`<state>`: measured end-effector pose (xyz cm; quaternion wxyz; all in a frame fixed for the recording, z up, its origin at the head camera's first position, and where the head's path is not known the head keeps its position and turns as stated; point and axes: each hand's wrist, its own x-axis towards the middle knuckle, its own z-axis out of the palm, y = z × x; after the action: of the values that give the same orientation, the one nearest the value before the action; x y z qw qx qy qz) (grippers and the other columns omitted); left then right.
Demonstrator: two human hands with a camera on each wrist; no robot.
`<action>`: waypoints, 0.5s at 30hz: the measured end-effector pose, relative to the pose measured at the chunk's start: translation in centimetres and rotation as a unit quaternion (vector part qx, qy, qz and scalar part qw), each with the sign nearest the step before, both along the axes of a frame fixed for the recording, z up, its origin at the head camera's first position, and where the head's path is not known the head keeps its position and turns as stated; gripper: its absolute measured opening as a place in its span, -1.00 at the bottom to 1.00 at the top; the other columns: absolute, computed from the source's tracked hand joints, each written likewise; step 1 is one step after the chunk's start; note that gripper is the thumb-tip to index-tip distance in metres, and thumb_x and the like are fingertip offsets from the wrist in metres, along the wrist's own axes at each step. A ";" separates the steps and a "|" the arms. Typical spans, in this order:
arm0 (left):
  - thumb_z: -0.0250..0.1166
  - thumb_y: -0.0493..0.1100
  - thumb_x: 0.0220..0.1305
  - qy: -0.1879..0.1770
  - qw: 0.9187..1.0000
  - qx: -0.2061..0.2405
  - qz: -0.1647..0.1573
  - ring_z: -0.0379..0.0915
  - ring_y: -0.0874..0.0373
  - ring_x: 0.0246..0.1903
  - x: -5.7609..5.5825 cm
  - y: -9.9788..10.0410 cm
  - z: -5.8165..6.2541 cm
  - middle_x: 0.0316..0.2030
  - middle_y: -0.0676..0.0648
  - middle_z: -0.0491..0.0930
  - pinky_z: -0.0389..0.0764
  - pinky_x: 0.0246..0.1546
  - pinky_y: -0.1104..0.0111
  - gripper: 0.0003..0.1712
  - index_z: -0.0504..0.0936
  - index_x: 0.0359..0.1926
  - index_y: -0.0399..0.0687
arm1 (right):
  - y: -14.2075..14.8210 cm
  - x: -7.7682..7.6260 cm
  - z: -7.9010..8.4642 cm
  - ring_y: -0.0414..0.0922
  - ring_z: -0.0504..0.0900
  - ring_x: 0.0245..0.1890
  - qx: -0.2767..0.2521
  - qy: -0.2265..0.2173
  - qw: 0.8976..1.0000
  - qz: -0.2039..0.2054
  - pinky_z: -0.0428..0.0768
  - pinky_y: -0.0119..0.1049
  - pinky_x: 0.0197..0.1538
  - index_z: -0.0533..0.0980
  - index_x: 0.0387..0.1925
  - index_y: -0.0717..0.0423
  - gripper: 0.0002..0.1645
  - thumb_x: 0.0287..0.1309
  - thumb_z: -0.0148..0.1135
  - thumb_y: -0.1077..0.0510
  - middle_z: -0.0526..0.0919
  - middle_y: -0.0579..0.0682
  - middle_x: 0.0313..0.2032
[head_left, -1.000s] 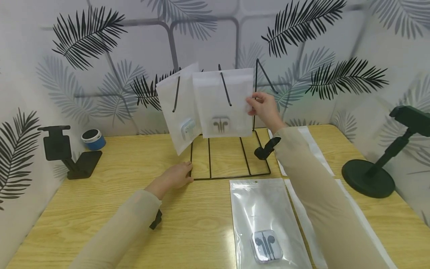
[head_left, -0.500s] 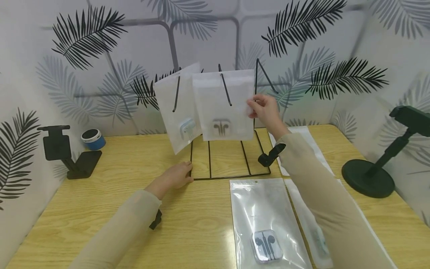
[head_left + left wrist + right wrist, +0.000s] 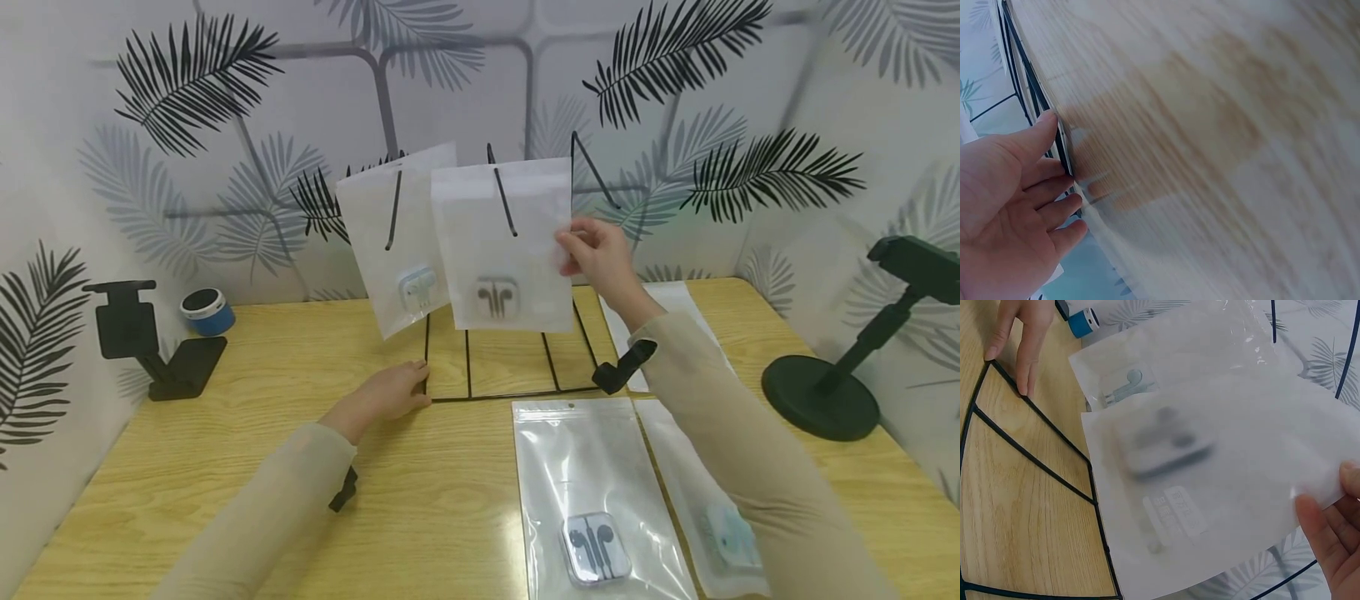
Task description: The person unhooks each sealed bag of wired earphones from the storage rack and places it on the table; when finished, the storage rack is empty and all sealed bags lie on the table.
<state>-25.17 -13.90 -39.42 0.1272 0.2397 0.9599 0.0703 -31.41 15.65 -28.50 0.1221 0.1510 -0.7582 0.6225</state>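
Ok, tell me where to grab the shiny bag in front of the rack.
Probably pinch the left edge near the top, coming from the left: the shiny bag lies flat, bare table adjoins that edge, another bag lies close on the right, and the earphone case sits lower down.

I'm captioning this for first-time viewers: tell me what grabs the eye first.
Two white pouches with earphones showing through hang side by side on a black wire rack in the middle. The right grip pinches the right-hand pouch by its edge. In front of the rack, a clear pouch holding boxed earphones lies on the wooden table.
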 end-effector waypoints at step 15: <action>0.04 0.01 0.12 -0.002 1.000 0.001 -0.007 -0.03 -0.05 0.12 -0.1 -0.4 0.1 0.17 -0.19 0.03 0.07 0.09 0.19 -0.32 0.09 0.17 -0.26 | 0.3 3.7 0.5 -0.07 0.46 -0.73 0.005 0.019 1.000 0.011 0.54 -0.26 -0.57 0.44 -0.36 0.27 -0.78 -0.02 0.11 0.16 0.54 0.09 -0.50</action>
<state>-25.27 -14.32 -39.35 0.1297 0.2466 0.9578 0.0711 -27.74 15.94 -28.04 0.1287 0.1717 -0.7570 0.6171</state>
